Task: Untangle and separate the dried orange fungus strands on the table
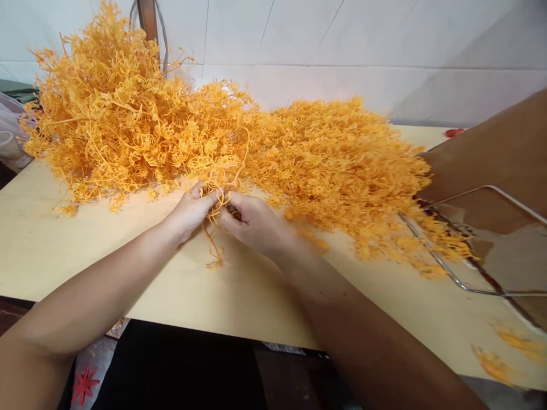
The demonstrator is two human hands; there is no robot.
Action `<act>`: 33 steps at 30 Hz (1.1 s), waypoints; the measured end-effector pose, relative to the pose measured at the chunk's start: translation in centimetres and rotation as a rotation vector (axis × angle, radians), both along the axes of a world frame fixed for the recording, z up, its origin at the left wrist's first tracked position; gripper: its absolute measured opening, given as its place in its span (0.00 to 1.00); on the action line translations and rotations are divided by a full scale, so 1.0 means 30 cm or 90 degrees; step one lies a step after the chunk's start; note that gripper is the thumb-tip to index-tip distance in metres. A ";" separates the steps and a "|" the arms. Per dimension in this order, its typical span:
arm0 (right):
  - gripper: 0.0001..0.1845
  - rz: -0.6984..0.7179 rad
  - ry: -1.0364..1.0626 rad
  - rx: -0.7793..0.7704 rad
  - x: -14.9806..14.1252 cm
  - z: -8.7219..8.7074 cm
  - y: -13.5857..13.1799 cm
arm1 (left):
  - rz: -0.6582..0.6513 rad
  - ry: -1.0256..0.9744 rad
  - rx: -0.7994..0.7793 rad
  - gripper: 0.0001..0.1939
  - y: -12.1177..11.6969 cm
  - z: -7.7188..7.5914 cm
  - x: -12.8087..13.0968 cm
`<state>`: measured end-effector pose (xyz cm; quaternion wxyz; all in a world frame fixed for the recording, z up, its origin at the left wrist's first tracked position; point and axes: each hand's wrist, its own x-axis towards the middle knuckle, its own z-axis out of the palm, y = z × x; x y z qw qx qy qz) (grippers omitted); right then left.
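Note:
Both my hands meet over the table's middle, at the front of a heap of orange, thin-branched plastic flower sprays. My left hand (194, 212) is closed, its thumb and fingers pinching an orange flower spray (217, 199). Just to the right, my right hand (252, 219) is curled with its fingers closed on the same spray's stems. A thin stem with a small flower end (217, 261) hangs below the hands. Behind and left rises a tall tangled pile (115, 119). A flatter pile (337, 165) of the same sprays spreads to the right.
On the right, a bent metal wire frame (453, 279) touches the pile's edge beside a brown cardboard piece (499, 154). Loose orange bits (496, 364) lie at the table's right corner. A white tiled wall (363, 40) stands behind. A red flower shape (85, 384) is on the floor.

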<state>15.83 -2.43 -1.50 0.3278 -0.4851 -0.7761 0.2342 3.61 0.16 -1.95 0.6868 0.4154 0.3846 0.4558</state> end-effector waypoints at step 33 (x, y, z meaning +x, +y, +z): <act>0.20 -0.088 0.324 -0.311 0.123 0.022 0.037 | -0.164 0.540 0.469 0.17 0.036 -0.030 -0.053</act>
